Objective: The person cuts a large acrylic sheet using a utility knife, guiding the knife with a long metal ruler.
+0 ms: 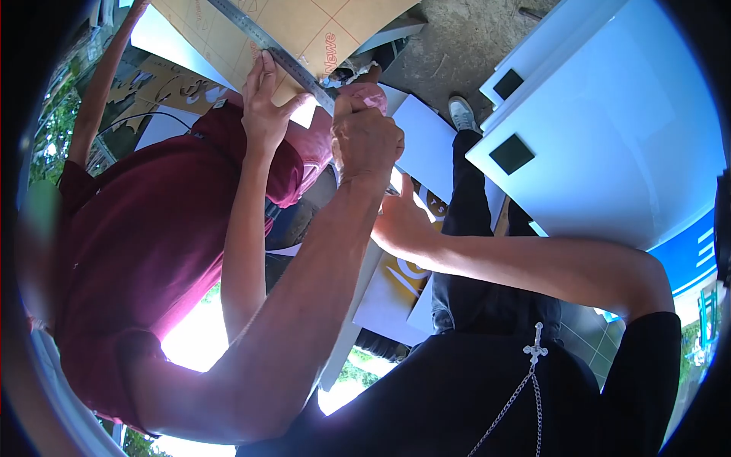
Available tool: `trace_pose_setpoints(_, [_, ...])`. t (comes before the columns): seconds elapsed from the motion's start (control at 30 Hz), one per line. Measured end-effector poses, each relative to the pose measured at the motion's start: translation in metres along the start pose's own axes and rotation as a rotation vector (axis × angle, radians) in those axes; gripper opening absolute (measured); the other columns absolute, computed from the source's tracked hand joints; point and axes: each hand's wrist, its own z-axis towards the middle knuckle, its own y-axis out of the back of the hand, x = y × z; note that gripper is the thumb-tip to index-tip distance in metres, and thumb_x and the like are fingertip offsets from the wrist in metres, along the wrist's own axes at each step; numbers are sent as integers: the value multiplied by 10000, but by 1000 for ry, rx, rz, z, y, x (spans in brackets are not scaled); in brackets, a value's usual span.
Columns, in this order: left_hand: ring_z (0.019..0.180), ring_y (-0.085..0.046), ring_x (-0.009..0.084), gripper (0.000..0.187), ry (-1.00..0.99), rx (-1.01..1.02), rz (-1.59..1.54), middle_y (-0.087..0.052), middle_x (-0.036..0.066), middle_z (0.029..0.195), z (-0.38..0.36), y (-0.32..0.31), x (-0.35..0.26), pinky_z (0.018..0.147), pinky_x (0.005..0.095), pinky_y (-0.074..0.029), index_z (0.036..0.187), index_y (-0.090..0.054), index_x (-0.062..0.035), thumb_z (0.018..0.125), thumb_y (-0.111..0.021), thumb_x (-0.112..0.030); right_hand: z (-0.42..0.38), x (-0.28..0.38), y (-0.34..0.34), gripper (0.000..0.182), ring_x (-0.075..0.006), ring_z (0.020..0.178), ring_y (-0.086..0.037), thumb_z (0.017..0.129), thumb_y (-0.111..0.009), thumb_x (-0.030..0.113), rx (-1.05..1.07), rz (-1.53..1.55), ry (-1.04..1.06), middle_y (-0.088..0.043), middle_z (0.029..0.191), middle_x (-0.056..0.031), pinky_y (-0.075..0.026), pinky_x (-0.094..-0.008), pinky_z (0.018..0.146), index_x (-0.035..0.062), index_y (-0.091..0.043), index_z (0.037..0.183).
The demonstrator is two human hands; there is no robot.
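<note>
My left hand (265, 114) has its fingers stretched onto a metal ruler (285, 59), thumb spread to the side. The ruler lies slantwise on a brown paper-covered board (304, 23) with red printing. My right hand (407, 225) is at the lower end of the ruler's line, thumb raised and fingers curled around something I cannot make out. Between my hands, a co-worker's fist (365, 141) is closed over the ruler; what it holds is hidden. The co-worker's forearm crosses in front of my left arm.
The co-worker in a maroon shirt (152, 236) leans in from the left. A large white panel structure (594, 129) with dark squares stands at the right. Below are white sheets (426, 145), a yellow-and-white printed panel (388, 293) and a shoe (462, 113) on concrete.
</note>
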Motion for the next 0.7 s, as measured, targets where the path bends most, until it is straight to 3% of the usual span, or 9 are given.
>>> trace_pose_setpoints(0.1, [1279, -484, 378, 924, -17, -18, 8, -446, 180, 1458, 1, -1, 2, 1036, 438, -458, 1459, -423, -34, 699, -855, -335, -35, 23, 32, 415, -365, 1135, -604, 945, -570, 308, 149, 284, -179, -623, 1184, -151, -412, -492, 1060, 102, -534, 1303])
trace_pose_setpoints(0.13, [1269, -492, 375, 899, -28, -24, 12, -455, 185, 1440, 1, -1, 3, 1032, 434, -461, 1443, -433, -26, 707, -849, -331, -40, 11, 10, 499, -371, 1104, -632, 916, -595, 371, -58, 196, 112, -571, 1267, -226, -497, -464, 956, 129, -507, 1344])
trace_pose_setpoints(0.27, [1231, -522, 363, 798, -87, -48, 33, -494, 203, 1371, 2, -5, 6, 1017, 417, -473, 1381, -473, 6, 740, -827, -312, -9, 5, 10, 400, -440, 1035, -641, 918, -579, 404, 7, -148, 173, -553, 1232, -285, -496, -489, 978, 117, -574, 1195])
trace_pose_setpoints(0.43, [1182, -560, 347, 679, -170, -75, 62, -542, 225, 1284, 3, -8, 12, 997, 396, -487, 1304, -524, 46, 781, -799, -290, -30, 21, 42, 406, -462, 1055, -628, 882, -618, 431, -43, 124, -102, -432, 1301, -354, -504, -490, 943, 50, -628, 1019])
trace_pose_setpoints(0.47, [1173, -567, 344, 657, -192, -79, 73, -551, 230, 1267, 4, -9, 15, 993, 392, -490, 1288, -534, 54, 789, -793, -285, -19, 10, 34, 417, -452, 1050, -634, 874, -625, 424, -91, 67, -45, -384, 1337, -348, -509, -487, 923, 28, -630, 1003])
trace_pose_setpoints(0.53, [1154, -582, 337, 613, -254, -97, 114, -571, 239, 1232, 7, -12, 22, 985, 384, -496, 1257, -554, 71, 806, -782, -276, -19, 9, 45, 409, -434, 1021, -643, 873, -627, 405, -92, 62, -49, -435, 1286, -325, -509, -481, 920, 11, -631, 983])
trace_pose_setpoints(0.57, [1144, -590, 334, 592, -307, -113, 161, -580, 243, 1215, 11, -13, 29, 981, 380, -499, 1242, -565, 79, 814, -777, -271, -6, -2, 40, 520, -447, 931, -659, 894, -574, 383, -129, 4, 54, -446, 1243, -296, -543, -502, 846, -68, -552, 1154])
trace_pose_setpoints(0.63, [1125, -605, 328, 552, -413, -153, 228, -599, 252, 1180, 16, -16, 35, 974, 371, -505, 1211, -585, 95, 830, -766, -262, -13, 3, 52, 517, -440, 924, -659, 893, -576, 372, -215, 72, 33, -492, 1186, -289, -543, -494, 832, -77, -542, 1147])
trace_pose_setpoints(0.7, [1235, -525, 410, 884, -314, -132, 22, -525, 293, 1324, 20, -18, 36, 1007, 433, -479, 1398, -460, 86, 733, -851, -345, -16, 4, 52, 481, -429, 893, -654, 883, -593, 310, -389, 125, 42, -567, 1037, -270, -531, -511, 799, -98, -517, 1127])
